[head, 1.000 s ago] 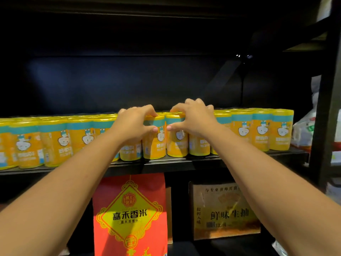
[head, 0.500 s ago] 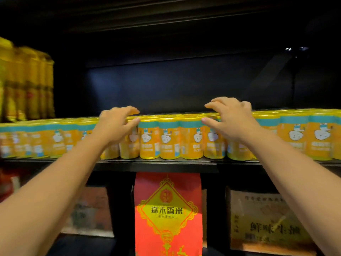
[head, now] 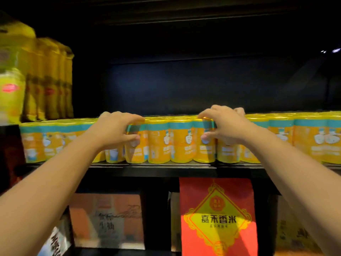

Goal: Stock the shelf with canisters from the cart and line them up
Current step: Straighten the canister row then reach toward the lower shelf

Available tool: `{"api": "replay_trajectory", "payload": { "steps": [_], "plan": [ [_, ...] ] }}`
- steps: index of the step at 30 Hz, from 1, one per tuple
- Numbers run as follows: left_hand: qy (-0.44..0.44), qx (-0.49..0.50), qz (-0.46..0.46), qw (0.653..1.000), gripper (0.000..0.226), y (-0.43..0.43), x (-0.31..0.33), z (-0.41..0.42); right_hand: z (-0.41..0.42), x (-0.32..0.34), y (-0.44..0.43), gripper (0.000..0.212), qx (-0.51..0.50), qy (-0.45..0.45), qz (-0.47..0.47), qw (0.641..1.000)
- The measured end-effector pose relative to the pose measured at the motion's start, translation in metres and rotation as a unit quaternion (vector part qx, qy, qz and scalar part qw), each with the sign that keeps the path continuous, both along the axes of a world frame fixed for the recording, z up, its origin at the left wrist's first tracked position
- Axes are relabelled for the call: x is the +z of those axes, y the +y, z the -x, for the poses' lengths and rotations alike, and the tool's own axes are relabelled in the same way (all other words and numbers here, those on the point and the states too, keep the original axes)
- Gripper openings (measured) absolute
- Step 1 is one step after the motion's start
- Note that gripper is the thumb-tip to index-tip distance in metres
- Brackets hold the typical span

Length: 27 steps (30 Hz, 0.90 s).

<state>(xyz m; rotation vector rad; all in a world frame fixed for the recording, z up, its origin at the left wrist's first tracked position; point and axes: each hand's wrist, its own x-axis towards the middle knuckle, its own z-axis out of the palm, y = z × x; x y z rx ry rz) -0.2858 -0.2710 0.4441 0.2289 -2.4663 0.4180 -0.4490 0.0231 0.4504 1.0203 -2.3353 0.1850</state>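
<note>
Red rice bag (head: 217, 218) beside a carton (head: 107, 220); yellow pouches (head: 49, 80) upper-left.

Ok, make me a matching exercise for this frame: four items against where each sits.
Items:
1 canisters
2 red bag
3 tall packs
4 brown box

Places:
A below the shelf, left of centre
B in a row along the shelf front
C far left, rising above the row
D below the shelf, right of centre

Pairs: 1-B, 2-D, 3-C, 4-A.
</note>
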Motion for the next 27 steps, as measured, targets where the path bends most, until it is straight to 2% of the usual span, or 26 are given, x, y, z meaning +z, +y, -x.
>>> {"api": "replay_trajectory", "payload": {
  "steps": [3, 6, 8, 13, 17, 19, 23, 25, 27],
  "plan": [
    [-0.012, 0.000, -0.012, 1.000, 0.065, -0.035, 0.004, -0.012, -0.014, 0.006, -0.018, 0.070, -0.008, -0.009, -0.002, 1.000],
    [-0.020, -0.016, -0.038, 0.999, 0.066, -0.063, 0.005, -0.024, -0.041, 0.004, -0.064, 0.065, 0.081, -0.021, 0.018, 0.996],
    [-0.016, -0.043, -0.060, 0.997, 0.069, -0.077, 0.004, -0.030, -0.056, 0.002, -0.099, 0.062, 0.099, -0.035, 0.010, 0.994],
    [-0.044, -0.010, -0.040, 0.998, 0.076, -0.115, 0.012, -0.044, -0.061, 0.005, -0.126, 0.059, 0.028, -0.050, 0.030, 0.998],
    [-0.052, 0.010, -0.077, 0.996, 0.084, -0.138, 0.012, -0.057, -0.069, 0.003, -0.146, 0.075, -0.055, 0.042, -0.011, 0.998],
    [-0.051, 0.030, -0.069, 0.996, 0.086, -0.145, 0.011, -0.063, -0.070, 0.003, -0.151, 0.084, -0.066, 0.051, -0.035, 0.996],
    [-0.050, 0.071, -0.090, 0.992, 0.087, -0.161, 0.011, -0.077, -0.081, 0.013, -0.153, 0.096, -0.010, 0.015, -0.015, 1.000],
    [-0.062, 0.088, -0.097, 0.989, 0.086, -0.165, 0.015, -0.082, -0.097, 0.016, -0.177, 0.088, 0.046, 0.030, 0.013, 0.998],
    [-0.063, 0.073, -0.104, 0.990, 0.079, -0.162, 0.021, -0.082, -0.111, 0.014, -0.211, 0.082, 0.067, 0.040, -0.017, 0.997]
  ]
}}
